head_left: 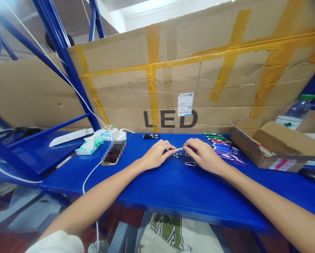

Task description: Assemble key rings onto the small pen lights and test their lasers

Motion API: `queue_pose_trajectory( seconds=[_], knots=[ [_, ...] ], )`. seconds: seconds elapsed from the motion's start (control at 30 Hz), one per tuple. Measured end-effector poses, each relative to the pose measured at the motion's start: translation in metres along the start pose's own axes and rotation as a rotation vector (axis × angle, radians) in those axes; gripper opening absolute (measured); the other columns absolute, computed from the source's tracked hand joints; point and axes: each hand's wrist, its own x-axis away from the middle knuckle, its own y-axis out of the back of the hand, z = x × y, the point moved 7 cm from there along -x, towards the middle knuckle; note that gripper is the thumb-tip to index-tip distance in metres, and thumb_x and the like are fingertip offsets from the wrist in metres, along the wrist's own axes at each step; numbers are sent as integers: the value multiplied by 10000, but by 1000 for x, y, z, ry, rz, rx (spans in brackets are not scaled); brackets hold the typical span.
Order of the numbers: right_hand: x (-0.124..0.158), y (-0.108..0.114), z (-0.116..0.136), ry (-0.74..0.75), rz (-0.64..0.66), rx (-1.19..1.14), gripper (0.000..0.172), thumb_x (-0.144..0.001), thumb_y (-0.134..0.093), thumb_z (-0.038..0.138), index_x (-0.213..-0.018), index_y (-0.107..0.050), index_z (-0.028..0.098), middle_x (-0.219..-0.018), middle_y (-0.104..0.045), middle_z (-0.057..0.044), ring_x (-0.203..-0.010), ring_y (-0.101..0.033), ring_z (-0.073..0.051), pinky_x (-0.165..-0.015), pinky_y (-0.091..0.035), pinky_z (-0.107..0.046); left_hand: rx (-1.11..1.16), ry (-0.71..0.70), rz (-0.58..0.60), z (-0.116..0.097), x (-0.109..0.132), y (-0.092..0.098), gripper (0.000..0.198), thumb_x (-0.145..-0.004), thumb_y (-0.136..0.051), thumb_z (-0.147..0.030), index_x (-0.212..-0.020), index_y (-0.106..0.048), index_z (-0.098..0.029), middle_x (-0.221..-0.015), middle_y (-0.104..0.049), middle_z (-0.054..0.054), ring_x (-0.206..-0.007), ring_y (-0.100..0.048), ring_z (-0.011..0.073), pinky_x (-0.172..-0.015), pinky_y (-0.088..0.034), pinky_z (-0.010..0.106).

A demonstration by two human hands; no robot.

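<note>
I have a slim pale rod between my two hands, directly in front of me above the worktop. Its long axis runs crosswise, from one hand to the other, almost level, with the right end a little farther from me than the left. The fingers of my left hand are drawn together in a pinch on the left end; my right hand pinches the other end, its fingers curled. Only the middle stretch of the rod shows, so I cannot tell which end is its tip.

Just under the rod, between my hands, lie some small metal pieces, and nearer to me, beside my right hand, a metal clip lies with its length crosswise.

Beyond my right hand to the right is a spread of coloured pens, and farther right of it a cardboard box with its flaps up; I cannot make out what it holds. Behind that box stands a clear bottle with a green cap. Well left of my left hand are a phone and, past it, a tissue pack.
</note>
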Motion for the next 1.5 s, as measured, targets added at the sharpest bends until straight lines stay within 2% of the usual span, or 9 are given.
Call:
queue_pose_trajectory(
  seconds=[0.2, 0.43, 0.63, 0.9, 1.2, 1.5],
  knots=[
    [1, -3, 7, 54, 36, 6, 220, -1118, -460, 301, -954, -597, 250, -916, -681, -47, -854, -584, -240, -791, -443, -359, 7, 41, -12, 0, 0, 2, 300, -1069, -614, -455, -985, -753, -203, -966, -737, 42, -932, -601, 212, -863, -471, 342],
    [0, -1, 1, -1, -2, 26, 228, -1112, -476, 295, -916, -580, 242, -870, -668, -40, -826, -565, -238, -777, -424, -366, -7, 8, 25, 0, 1, -1, 294, -1105, -550, -407, -1202, -753, -218, -1111, -744, 71, -1020, -614, 226, -950, -479, 371],
    [1, -4, 6, 32, 36, 15, 226, -1117, -467, 300, -933, -586, 243, -897, -666, -44, -843, -562, -237, -781, -429, -364, -11, 35, 1, 0, 1, 0, 295, -1080, -593, -450, -1057, -760, -208, -1018, -740, 58, -976, -607, 220, -906, -489, 358],
    [0, -1, -1, -26, -5, 40, 239, -1109, -478, 299, -905, -589, 241, -871, -687, -39, -826, -568, -238, -769, -419, -363, -37, 20, 7, -1, 1, -1, 286, -1093, -570, -399, -1204, -759, -215, -1096, -748, 67, -1008, -605, 230, -931, -485, 377],
    [0, -4, 1, -16, 21, 41, 252, -1106, -462, 308, -900, -593, 245, -872, -701, -43, -822, -586, -238, -780, -434, -365, -46, 34, 26, 0, 1, -2, 278, -1090, -570, -412, -1135, -768, -221, -1027, -740, 58, -992, -603, 228, -935, -487, 378],
    [0, -8, -3, -36, 58, 63, 253, -1103, -452, 314, -910, -600, 244, -887, -708, -53, -831, -595, -242, -787, -442, -375, -47, 50, 46, 3, 1, -4, 299, -1086, -562, -422, -1141, -777, -222, -1049, -750, 64, -1009, -606, 234, -940, -486, 390]
  ],
)
